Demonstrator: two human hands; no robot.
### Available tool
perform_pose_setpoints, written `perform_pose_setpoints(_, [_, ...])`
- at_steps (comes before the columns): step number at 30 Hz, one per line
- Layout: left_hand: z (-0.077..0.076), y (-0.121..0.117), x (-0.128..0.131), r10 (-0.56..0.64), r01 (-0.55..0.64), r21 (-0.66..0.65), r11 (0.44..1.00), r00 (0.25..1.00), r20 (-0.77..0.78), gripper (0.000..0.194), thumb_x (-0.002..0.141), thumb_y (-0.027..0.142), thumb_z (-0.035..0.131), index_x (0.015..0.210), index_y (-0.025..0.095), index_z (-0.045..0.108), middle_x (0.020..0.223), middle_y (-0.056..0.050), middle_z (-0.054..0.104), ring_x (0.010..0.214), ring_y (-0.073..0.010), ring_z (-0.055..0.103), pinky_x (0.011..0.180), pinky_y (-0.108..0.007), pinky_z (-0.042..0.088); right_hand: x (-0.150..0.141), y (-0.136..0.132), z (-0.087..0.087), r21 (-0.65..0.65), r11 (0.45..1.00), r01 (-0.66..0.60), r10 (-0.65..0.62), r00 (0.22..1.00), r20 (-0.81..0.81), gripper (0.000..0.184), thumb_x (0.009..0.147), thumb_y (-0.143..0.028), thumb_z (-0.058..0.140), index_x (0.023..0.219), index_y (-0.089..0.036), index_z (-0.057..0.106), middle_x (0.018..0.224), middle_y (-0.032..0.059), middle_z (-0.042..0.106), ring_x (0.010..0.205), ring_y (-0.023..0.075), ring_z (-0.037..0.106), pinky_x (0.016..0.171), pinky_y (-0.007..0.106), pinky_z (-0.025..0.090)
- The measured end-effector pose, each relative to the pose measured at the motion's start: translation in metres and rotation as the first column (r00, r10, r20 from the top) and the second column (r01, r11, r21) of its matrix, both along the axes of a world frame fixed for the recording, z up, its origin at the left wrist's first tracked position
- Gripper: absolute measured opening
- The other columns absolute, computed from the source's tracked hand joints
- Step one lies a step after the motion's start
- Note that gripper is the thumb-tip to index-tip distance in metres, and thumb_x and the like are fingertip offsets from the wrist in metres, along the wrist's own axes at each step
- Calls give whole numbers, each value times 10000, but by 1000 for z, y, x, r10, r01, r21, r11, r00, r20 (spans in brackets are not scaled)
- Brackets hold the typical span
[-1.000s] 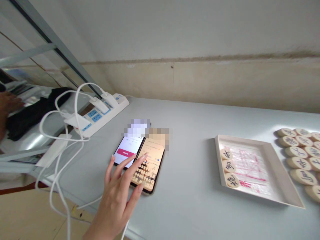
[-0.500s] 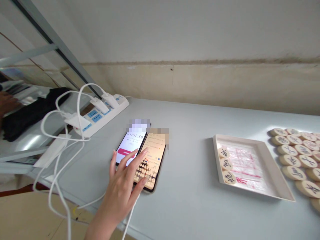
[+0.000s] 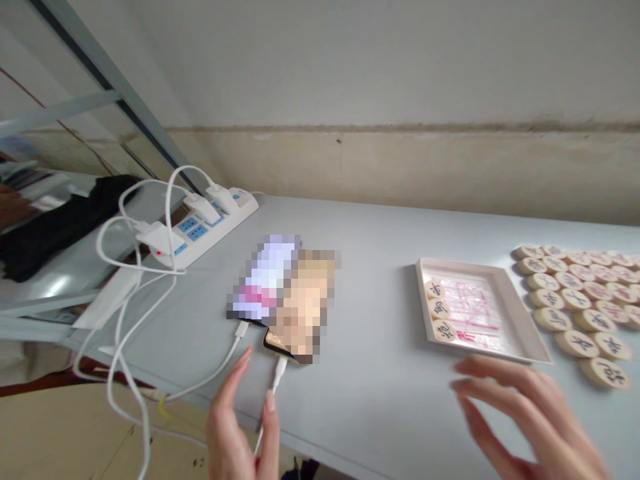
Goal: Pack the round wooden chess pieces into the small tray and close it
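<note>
The left hand (image 3: 227, 430) is at the near edge of the tabletop (image 3: 370, 320), thumb and finger parted in a loose V that points away from the body. A white charging cable (image 3: 280, 369) runs down between them; the thumb tip lies right at it, though whether it touches I cannot tell.

Just beyond that hand lie two smartphones, side by side and face up, both mostly masked by blur. The left phone (image 3: 273, 277) and the right phone (image 3: 305, 307) share a long axis running away from the body, far ends tipped to the right — the left hand is plainly the nearer one, the plug end facing it.

The right hand (image 3: 555, 427) is well apart, blurred, its fingers bent and spread from the thumb with nothing visible between them. Just past its fingertips is a shallow white tray (image 3: 515, 320), wider across than deep, holding three xiangqi pieces (image 3: 440, 309) along its left wall and a clear plastic bag (image 3: 473, 307). Rows of loose xiangqi discs (image 3: 577, 343) lie right of the tray — also nearest the right hand.
</note>
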State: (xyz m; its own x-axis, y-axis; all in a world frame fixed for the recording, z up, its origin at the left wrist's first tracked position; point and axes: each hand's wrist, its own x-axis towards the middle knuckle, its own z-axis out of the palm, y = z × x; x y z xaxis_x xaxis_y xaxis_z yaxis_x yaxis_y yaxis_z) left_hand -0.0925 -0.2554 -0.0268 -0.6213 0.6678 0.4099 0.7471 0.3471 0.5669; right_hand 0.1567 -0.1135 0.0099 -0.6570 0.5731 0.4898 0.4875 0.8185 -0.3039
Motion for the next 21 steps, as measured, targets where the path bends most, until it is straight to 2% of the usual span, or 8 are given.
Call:
perform_pose_setpoints(3, [-7, -6, -5, 9, -10, -12, 1000, 993, -116, 444, 759, 385, 546, 1126, 149, 464, 971, -101, 590, 855, -193, 557, 755, -331, 469, -50, 0, 13, -127, 972, -199, 207, 977, 49, 206, 816, -138, 461, 987, -243, 508, 1039, 50, 538, 939, 179, 501, 766, 318, 408])
perform_pose_setpoints(5, [-7, -8, -6, -32, 30, -17, 999, 988, -153, 368, 762, 394, 547, 1039, 158, 500, 798, -56, 594, 665, -145, 540, 620, -271, 475, -78, 1, 19, -212, 945, -247, 266, 961, 68, 209, 826, -134, 449, 996, -241, 506, 1106, 42, 518, 986, 181, 470, 800, 334, 394])
perform_pose_setpoints(7, [-5, -8, -2, -104, 102, -24, 995, 986, -130, 299, 790, 372, 519, 1006, 166, 499, 722, -27, 577, 578, -112, 516, 547, -223, 464, -98, 2, 20, -266, 928, -261, 293, 952, 87, 222, 832, -148, 450, 1024, -244, 507, 1171, 40, 489, 1032, 194, 436, 828, 357, 378])
perform_pose_setpoints(10, [-1, -4, 19, -149, 148, -17, 989, 987, -55, 230, 828, 329, 472, 990, 168, 493, 701, -25, 566, 561, -100, 512, 543, -206, 464, -116, 4, 17, -258, 938, -231, 260, 962, 84, 220, 840, -173, 453, 1038, -240, 523, 1221, 47, 458, 1072, 214, 400, 840, 383, 363])
perform_pose_setpoints(13, [0, 1, 45, -177, 177, 3, 984, 984, -7, 195, 852, 277, 429, 1000, 171, 499, 714, -36, 562, 597, -105, 526, 586, -214, 471, -117, 5, 11, -239, 955, -174, 187, 982, 33, 195, 861, -209, 434, 1002, -249, 563, 1221, 41, 457, 1080, 221, 393, 849, 399, 355])
perform_pose_setpoints(16, [-1, 4, 59, -241, 240, 36, 970, 970, 22, 206, 850, 242, 429, 1036, 176, 489, 715, -27, 560, 614, -101, 532, 606, -205, 475, -105, 8, 6, -296, 947, -122, 121, 992, -24, 223, 879, -242, 411, 961, -284, 614, 1196, 28, 467, 1068, 220, 395, 868, 419, 351])
perform_pose_setpoints(21, [5, 5, 44, -307, 303, 65, 951, 950, 62, 226, 833, 224, 442, 1051, 166, 461, 747, -29, 567, 618, -93, 536, 585, -189, 475, -85, 17, -1, -454, 887, -81, 40, 994, -100, 295, 898, -317, 375, 890, -333, 670, 1197, 0, 460, 1079, 217, 379, 898, 421, 367])
